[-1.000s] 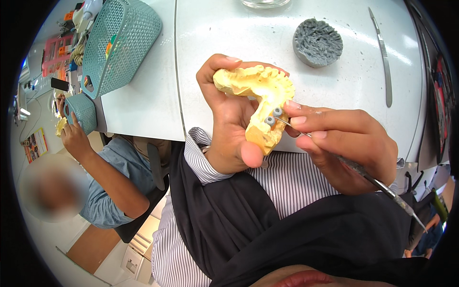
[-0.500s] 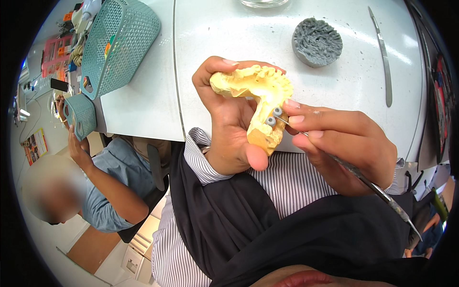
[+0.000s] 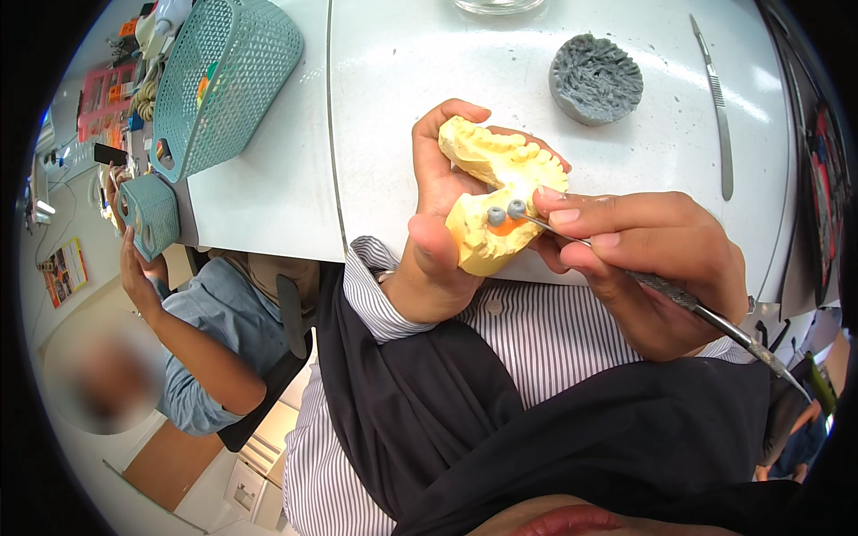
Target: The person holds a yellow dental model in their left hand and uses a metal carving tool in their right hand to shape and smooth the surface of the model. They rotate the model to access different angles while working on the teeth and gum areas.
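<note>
A yellow plaster dental model (image 3: 483, 241), a curved arch with teeth, rests in my left hand (image 3: 438, 255), fingers wrapped behind it and thumb at its near left side. On the model's near part stand two small grey ring-topped pieces (image 3: 497, 215), side by side over an orange patch (image 3: 508, 227). Pinched in my right hand (image 3: 666, 259) is a double-ended metal carving tool (image 3: 666, 288). Its thin tip touches or nearly touches the right grey piece (image 3: 517, 209); I cannot tell which. The right fingertips lie close to the model's right edge.
On the white table (image 3: 402, 54) sit a round block of grey wax (image 3: 596, 79) with a carved top and a scalpel handle (image 3: 720, 116). A glass dish (image 3: 497, 5) shows at the top edge. Teal baskets (image 3: 232, 89) stand left, near a seated person (image 3: 206, 339).
The dental model has shifted right and turned in my left hand, so the two grey pieces now lie side by side and the orange patch shows more. My right hand has barely moved.
</note>
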The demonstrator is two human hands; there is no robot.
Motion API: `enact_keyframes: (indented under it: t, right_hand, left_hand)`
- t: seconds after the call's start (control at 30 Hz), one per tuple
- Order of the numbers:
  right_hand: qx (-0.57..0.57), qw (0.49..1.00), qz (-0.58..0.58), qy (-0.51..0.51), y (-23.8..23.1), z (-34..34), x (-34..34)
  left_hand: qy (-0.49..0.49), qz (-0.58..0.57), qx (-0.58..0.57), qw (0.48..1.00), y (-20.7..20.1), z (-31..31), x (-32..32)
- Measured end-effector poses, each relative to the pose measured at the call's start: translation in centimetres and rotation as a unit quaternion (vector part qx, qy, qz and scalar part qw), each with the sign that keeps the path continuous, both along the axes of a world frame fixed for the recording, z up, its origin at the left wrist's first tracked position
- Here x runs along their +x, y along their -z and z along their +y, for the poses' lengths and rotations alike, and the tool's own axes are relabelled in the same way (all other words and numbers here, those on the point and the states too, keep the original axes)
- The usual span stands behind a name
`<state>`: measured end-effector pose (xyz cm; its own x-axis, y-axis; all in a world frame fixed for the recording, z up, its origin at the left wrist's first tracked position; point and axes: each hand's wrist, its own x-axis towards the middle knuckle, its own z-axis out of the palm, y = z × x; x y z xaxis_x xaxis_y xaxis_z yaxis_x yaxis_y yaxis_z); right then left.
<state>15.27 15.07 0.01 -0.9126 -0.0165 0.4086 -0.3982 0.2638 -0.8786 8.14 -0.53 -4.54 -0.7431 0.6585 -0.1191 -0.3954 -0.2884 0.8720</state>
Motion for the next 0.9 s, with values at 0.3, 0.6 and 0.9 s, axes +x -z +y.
enact_keyframes:
  t: [0.3, 0.6, 0.9]
  right_hand:
    - [-0.001, 1.000, 0.009, 0.019, 0.2, -0.3, 0.0]
    - [-0.001, 1.000, -0.003, 0.008, 0.0, -0.3, 0.0]
    - [0.009, 1.000, -0.004, 0.017, 0.0, -0.5, 0.3]
  left_hand:
    - [0.000, 0.013, -0.036, 0.999, -0.7, 0.0, 0.1]
    - [-0.017, 0.017, -0.042, 0.999, -0.9, 0.0, 0.1]
    - [-0.049, 0.041, 0.045, 0.997, -0.4, 0.0, -0.1]
